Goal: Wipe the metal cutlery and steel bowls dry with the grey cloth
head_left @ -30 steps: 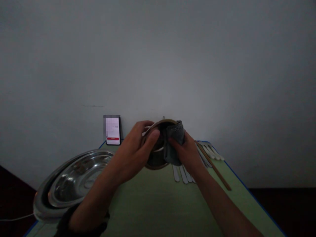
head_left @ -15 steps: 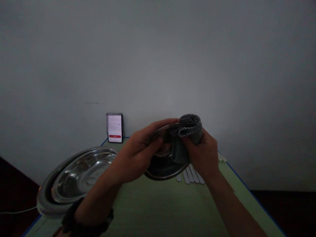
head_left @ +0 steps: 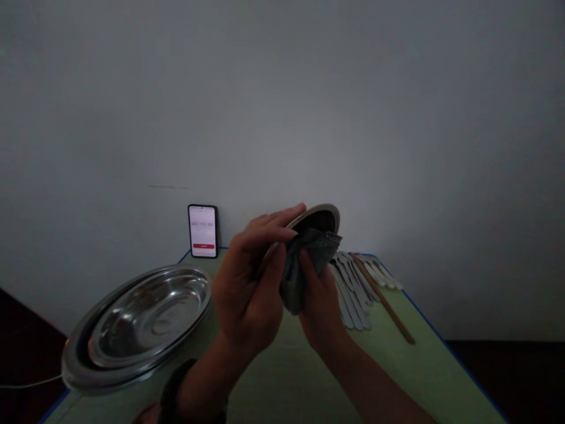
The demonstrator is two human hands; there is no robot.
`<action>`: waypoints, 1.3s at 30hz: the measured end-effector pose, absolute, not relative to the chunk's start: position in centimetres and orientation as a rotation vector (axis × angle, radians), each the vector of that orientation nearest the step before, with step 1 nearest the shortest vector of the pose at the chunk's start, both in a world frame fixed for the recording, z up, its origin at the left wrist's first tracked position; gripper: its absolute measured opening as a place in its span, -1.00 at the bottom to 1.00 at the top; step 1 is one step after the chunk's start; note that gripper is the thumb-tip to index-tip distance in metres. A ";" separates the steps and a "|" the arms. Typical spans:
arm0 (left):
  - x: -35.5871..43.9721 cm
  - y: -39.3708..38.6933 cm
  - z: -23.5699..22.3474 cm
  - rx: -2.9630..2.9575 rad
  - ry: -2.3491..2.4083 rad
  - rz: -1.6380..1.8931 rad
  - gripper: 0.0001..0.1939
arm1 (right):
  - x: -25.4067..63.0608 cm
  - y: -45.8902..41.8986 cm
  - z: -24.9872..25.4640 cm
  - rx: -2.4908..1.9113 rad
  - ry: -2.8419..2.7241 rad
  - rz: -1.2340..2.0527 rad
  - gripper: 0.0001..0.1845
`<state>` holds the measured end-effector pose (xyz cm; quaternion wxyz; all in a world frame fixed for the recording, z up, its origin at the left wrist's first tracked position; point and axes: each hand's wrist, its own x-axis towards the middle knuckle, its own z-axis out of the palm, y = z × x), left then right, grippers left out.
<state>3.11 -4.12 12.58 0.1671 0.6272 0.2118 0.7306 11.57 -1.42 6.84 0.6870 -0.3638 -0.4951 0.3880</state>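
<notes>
My left hand [head_left: 249, 282] is wrapped round the left side of a round metal bowl [head_left: 332, 213], which is held tilted in the air above the table. Only its far rim and dark inside show; much of the rest is hidden by my hands and the cloth. In my right hand [head_left: 322, 306] is a bunched grey-green cloth [head_left: 293, 282] with a black-and-white knitted edge. The thumb lies over the cloth, which is pressed against the inside of the bowl near its rim.
Two nested steel basins [head_left: 154, 318] stand on the green table [head_left: 282, 377] at the left. A phone [head_left: 203, 231] showing a timer leans on the wall. To the right lie several metal pieces of cutlery [head_left: 351, 303], a wooden stick [head_left: 388, 306] and white-handled utensils [head_left: 384, 275].
The bowl has turned, so its opening now faces the right hand more. My right hand and the cloth moved left and down, and the cutlery on the right came into view.
</notes>
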 end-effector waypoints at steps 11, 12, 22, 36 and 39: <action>0.3 -3.7 13.6 2.306 0.641 1.576 -0.55 | 17.5 0.3 10.1 -1.009 -1.463 0.601 -0.71; 0.2 -3.7 13.7 2.349 0.595 1.488 -0.50 | 18.0 0.1 10.6 -1.013 -1.527 0.565 -0.73; 1.0 -3.6 11.7 2.304 0.442 1.577 -0.52 | 16.2 -0.9 10.3 -1.056 -1.164 0.417 -0.77; 1.5 -0.3 9.7 2.073 0.530 2.031 -0.45 | 14.4 0.6 7.7 -1.109 -1.158 0.677 -0.65; 0.6 0.0 10.4 1.927 0.530 1.722 -0.53 | 16.3 0.9 8.8 -1.149 -1.362 0.586 -0.70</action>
